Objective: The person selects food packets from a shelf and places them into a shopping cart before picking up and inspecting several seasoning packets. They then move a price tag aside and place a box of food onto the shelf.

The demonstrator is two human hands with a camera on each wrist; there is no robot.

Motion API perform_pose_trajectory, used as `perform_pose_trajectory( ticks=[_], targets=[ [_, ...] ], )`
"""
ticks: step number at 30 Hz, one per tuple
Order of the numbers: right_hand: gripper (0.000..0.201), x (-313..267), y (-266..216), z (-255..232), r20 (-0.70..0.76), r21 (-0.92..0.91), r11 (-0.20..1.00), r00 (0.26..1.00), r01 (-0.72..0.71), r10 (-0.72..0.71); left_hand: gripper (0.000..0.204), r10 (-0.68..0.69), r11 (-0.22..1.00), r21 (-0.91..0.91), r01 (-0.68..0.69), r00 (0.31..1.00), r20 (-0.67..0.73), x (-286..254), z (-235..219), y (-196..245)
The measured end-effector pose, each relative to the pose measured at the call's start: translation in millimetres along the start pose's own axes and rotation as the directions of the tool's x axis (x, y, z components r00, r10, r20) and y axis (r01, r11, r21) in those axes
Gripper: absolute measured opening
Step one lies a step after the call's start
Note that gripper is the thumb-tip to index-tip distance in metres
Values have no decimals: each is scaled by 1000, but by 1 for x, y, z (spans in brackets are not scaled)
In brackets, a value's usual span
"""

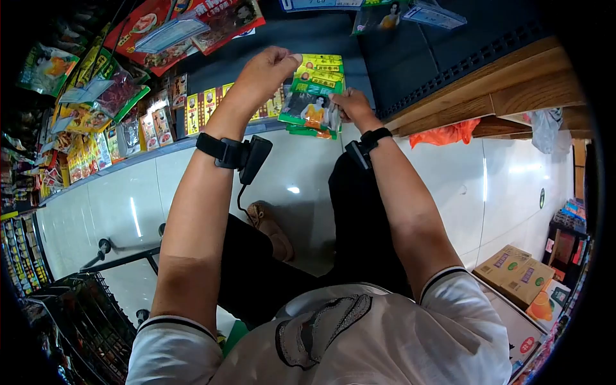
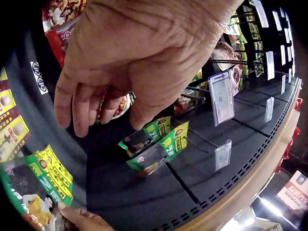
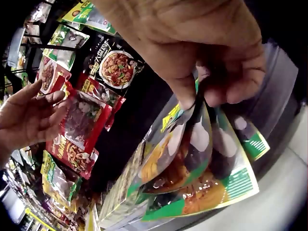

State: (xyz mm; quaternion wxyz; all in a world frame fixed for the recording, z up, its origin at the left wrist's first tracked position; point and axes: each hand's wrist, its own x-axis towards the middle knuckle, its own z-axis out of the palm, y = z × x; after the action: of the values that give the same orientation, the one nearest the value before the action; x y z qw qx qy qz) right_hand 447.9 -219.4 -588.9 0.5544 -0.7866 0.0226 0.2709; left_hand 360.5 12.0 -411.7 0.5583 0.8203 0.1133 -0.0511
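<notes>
My right hand (image 1: 356, 108) pinches the edge of several green-and-yellow food packets (image 1: 312, 110) gathered in a bunch by the dark shelf. The right wrist view shows the thumb and fingers on the upper edges of the packets (image 3: 202, 178), which fan out below with brown food pictured on them. Just left of the bunch, my left hand (image 1: 269, 72) holds nothing; its fingers look relaxed in the right wrist view, where the hand (image 3: 33, 115) is beside red hanging packets (image 3: 84, 120). Under it in the left wrist view, similar green packets (image 2: 159, 149) hang from a hook.
Yellow boxed packets (image 1: 208, 106) line the shelf's front edge. More bags hang on hooks with price tags (image 2: 222, 98) to the left. A wooden shelf edge (image 1: 462, 96) runs along the right. A black wire cart (image 1: 90, 321) and cardboard boxes (image 1: 513, 273) stand on the tiled floor.
</notes>
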Motion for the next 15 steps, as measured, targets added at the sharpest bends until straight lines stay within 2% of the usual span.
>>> perform_pose_trajectory(
  ticks=[3, 6, 9, 15],
  targets=[
    [42, 0, -4, 5, -8, 52, 996, 997, -77, 77, 59, 3, 1000, 19, -3, 1000, 13, 0, 1, -1],
    [39, -15, -37, 9, -34, -220, 962, 986, -165, 161, 58, 12, 999, 39, -13, 1000, 28, 2, 1, -5],
    [34, -5, -24, 17, -27, -266, 964, 1000, 3, -11, 58, 36, 998, 46, -38, 999, 26, 2, 5, -7],
    [34, -1, -24, 13, 40, -38, 991, 991, -125, 127, 57, 39, 996, 81, -40, 999, 10, 3, 8, -13]
  ],
)
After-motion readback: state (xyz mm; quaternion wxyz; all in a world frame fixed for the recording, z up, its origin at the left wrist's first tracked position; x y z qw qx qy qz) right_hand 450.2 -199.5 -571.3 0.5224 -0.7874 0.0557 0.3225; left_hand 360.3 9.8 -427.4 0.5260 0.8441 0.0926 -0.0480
